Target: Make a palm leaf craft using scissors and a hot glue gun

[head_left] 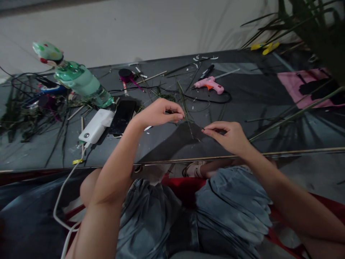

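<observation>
My left hand (164, 112) is above the dark table, thumb and fingertips pinched on narrow green leaf strips (184, 104). The strips cross one another just past the fingertips, and some ends point up and down. To the right, my right hand (226, 135) pinches a thin strip end between thumb and forefinger. That end seems to run toward the crossed strips, though the join is too fine to make out. Behind the hands lies a pink glue gun (212, 85) with a black marker (206, 72) beside it.
A green bottle (83, 84), a white power bank (94, 126) with a cable and a black phone (122, 117) stand or lie at left. Leaf scraps (24, 122) are heaped beyond them. Yellow-handled scissors (265, 47), a pink cloth-like piece (289, 86) and long leaves (304, 36) are at right.
</observation>
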`<act>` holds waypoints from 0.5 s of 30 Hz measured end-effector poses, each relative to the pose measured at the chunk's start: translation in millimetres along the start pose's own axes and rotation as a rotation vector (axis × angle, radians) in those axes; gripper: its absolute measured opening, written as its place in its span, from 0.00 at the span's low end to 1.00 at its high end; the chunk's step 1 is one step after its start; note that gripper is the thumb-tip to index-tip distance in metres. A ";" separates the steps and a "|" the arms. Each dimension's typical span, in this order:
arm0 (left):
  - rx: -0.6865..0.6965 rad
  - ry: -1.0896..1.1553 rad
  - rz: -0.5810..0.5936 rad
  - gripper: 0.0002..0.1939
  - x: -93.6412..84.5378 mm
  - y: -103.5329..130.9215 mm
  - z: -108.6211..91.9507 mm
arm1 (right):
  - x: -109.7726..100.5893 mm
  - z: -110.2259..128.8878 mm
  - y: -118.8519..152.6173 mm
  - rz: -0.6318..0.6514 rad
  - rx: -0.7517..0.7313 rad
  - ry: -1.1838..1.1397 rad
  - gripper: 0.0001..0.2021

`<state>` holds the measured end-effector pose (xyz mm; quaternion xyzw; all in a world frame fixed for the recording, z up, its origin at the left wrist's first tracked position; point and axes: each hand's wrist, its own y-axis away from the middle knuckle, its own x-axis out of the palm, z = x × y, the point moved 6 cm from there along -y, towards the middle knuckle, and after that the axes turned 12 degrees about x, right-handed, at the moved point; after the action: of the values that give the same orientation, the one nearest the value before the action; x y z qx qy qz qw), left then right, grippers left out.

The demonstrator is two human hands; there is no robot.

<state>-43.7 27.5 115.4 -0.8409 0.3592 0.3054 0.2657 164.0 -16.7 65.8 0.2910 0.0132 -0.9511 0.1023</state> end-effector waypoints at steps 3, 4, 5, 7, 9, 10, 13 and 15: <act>-0.091 -0.073 0.057 0.11 -0.7 2.8 15.3 | 7.8 -14.7 0.1 0.119 0.220 -0.082 0.11; -0.122 -0.097 0.088 0.10 1.1 3.9 21.3 | 12.7 -18.6 0.1 0.161 0.281 -0.108 0.11; -0.154 -0.118 0.117 0.10 3.2 5.1 27.5 | 17.9 -21.8 0.2 0.192 0.337 -0.124 0.10; -0.219 -0.154 0.161 0.09 7.9 7.3 39.8 | 28.2 -26.4 0.0 0.225 0.426 -0.137 0.07; -0.278 -0.184 0.184 0.09 11.7 9.0 50.8 | 38.3 -29.5 -0.6 0.246 0.489 -0.154 0.06; -0.299 -0.199 0.192 0.09 13.2 9.4 55.4 | 42.7 -30.7 -1.1 0.255 0.510 -0.163 0.06; -0.315 -0.255 0.220 0.09 15.7 8.7 65.6 | 50.5 -33.7 -4.3 0.245 0.536 -0.172 0.06; -0.308 -0.287 0.234 0.10 15.6 7.8 70.9 | 51.4 -35.5 -6.8 0.213 0.553 -0.185 0.10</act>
<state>-63.9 63.1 54.9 -0.7721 0.3622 0.5015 0.1454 140.6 -16.7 7.5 0.2200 -0.2858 -0.9251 0.1190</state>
